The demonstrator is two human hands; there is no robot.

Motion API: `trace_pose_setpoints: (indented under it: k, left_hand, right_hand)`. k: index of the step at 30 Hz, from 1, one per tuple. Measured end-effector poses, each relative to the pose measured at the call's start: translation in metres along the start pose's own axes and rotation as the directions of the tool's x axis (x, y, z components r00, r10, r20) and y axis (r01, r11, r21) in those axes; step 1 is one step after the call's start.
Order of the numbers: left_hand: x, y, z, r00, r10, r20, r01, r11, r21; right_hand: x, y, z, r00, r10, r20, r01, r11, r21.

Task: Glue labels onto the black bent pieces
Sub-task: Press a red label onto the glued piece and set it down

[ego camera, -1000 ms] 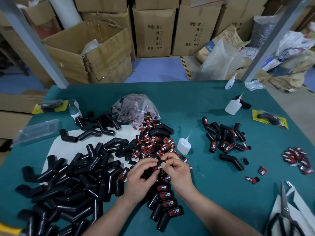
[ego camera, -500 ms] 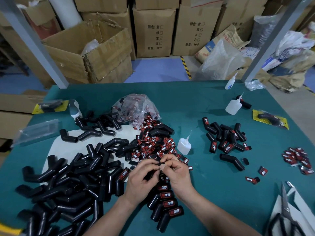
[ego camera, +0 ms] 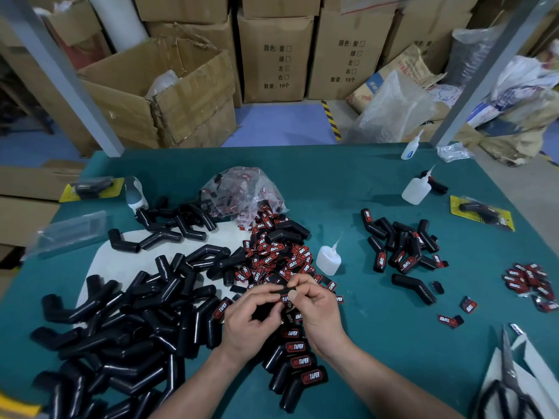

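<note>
Over the last second the hands had hardly shifted: they stayed low in the middle of the frame, just under the heap of labels [ego camera: 272, 252]. The left hand [ego camera: 251, 322] kept its fingers curled round a black bent piece [ego camera: 280, 289], most of it hidden behind them. The right hand [ego camera: 317, 309] pinched a red-and-black label [ego camera: 286, 299] against that piece, thumb on top. What little had changed was in the fingertips, which seemed to be settling the label down. I took it for the pressing stage, though I could see no glue on it. The glue bottle [ego camera: 328, 260] stood untouched just right of the heap. Below the hands lay a row of done pieces [ego camera: 302, 361], each label reading "TAPER". At lower left a big pile of bare pieces [ego camera: 121, 322] waited, so much work remained. A box [ego camera: 275, 55] at top centre bore Chinese print and "10个".
</note>
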State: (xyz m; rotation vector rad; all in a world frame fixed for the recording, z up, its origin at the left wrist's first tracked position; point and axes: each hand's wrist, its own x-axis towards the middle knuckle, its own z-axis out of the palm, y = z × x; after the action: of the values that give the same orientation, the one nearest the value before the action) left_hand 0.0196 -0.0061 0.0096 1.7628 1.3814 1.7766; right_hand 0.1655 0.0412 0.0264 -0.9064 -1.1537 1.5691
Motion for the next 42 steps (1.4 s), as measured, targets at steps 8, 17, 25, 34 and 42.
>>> trace_pose_setpoints:
  k: [8, 17, 25, 34, 42]
  left_hand:
    - [0.000, -0.008, -0.003, 0.997, 0.058, 0.047, -0.061, 0.997, 0.054]
    - [-0.003, -0.011, -0.002, 0.997, 0.054, 0.052, -0.057, 0.996, 0.069]
    - [-0.003, -0.011, -0.002, 0.998, 0.063, 0.001, -0.062, 0.996, 0.064]
    - [0.000, -0.007, -0.002, 0.998, 0.056, -0.024, -0.056, 0.998, 0.022]
    - [-0.002, -0.009, 0.000, 0.998, 0.065, 0.002, -0.065, 0.998, 0.017]
  right_hand:
    - [0.003, -0.003, -0.001, 0.993, 0.109, -0.036, -0.110, 0.994, -0.022]
    - [0.003, -0.005, -0.001, 0.996, 0.090, -0.021, -0.090, 0.996, 0.011]
    - [0.003, -0.010, 0.000, 0.997, 0.080, 0.006, -0.080, 0.997, -0.023]
    - [0.003, -0.015, -0.003, 0.994, 0.071, 0.087, -0.059, 0.990, -0.130]
    - [0.002, -0.011, -0.002, 0.997, 0.044, 0.061, -0.043, 0.999, -0.022]
